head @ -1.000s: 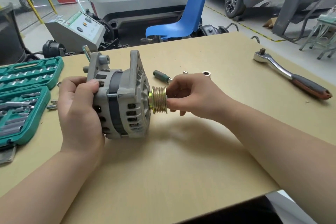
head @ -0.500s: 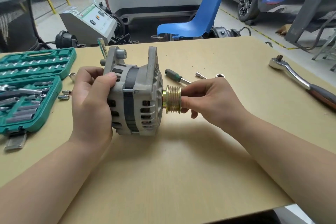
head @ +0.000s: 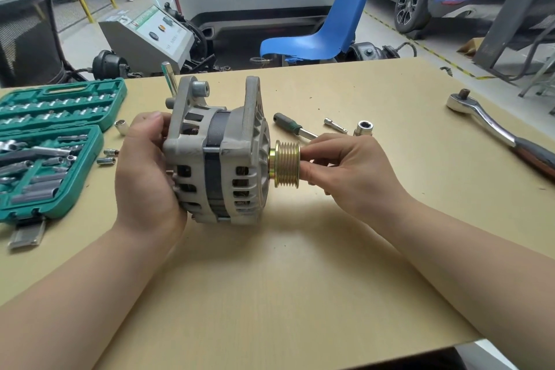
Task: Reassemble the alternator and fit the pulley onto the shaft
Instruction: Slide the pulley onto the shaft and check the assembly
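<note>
Head view showed the left hand (head: 144, 177) gripping the ribbed grey cast alternator (head: 216, 156) mid-desk (head: 270, 294), while the right hand (head: 345, 171) pinched the grooved brass-coloured pulley (head: 286, 164) against its face.

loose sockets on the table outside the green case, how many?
4 that I can make out: one socket at the case's right edge, two small ones below it, one above the right hand. The alternator may hide more.

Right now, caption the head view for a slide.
Left hand holds the alternator; right hand pinches the pulley.
</note>
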Demonstrator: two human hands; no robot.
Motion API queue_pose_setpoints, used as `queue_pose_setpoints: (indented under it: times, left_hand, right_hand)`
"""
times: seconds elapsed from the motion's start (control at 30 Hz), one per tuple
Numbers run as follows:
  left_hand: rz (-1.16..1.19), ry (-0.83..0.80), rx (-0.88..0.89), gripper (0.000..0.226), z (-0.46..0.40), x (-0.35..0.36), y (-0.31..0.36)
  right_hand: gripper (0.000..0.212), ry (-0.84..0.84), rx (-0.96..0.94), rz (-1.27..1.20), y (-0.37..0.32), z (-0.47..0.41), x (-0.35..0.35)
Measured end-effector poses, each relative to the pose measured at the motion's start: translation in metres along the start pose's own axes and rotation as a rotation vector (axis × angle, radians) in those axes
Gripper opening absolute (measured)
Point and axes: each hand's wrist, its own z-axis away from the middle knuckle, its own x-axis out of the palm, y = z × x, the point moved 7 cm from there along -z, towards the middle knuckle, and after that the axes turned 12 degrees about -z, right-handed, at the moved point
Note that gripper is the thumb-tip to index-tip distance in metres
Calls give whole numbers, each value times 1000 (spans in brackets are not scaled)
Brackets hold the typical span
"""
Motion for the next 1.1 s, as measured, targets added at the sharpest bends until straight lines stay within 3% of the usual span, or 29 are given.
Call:
queue_pose_setpoints:
  times: [0.1, 0.2, 0.3, 0.47, 0.6, 0.93, 1.1]
  left_hand:
    - [22, -19, -42, 33, -1, 1, -3]
    - [28, -23, -61, 35, -1, 2, -3]
    - [35, -32, -73, 40, -2, 3, -3]
    - [20, -7, -65, 44, -1, 4, -1]
    - [7, -1, -55, 37, 0, 4, 0]
    - [21, 6, -68, 32, -2, 4, -2]
    - [-2, 28, -48, 34, -4, 1, -1]
  right_hand:
    - [33, -13, 18, -64, 4, 1, 3]
    - [28, -80, 49, -135, 5, -1, 4]
    - [27, -153, 4, -28, 2, -4, 0]
    - [19, -97, -129, 113, 0, -3, 0]
    - [32, -48, -36, 36, 3, -2, 0]
    - [31, -81, -45, 219, -2, -1, 2]
    - [16, -61, 21, 215, 6, -3, 2]
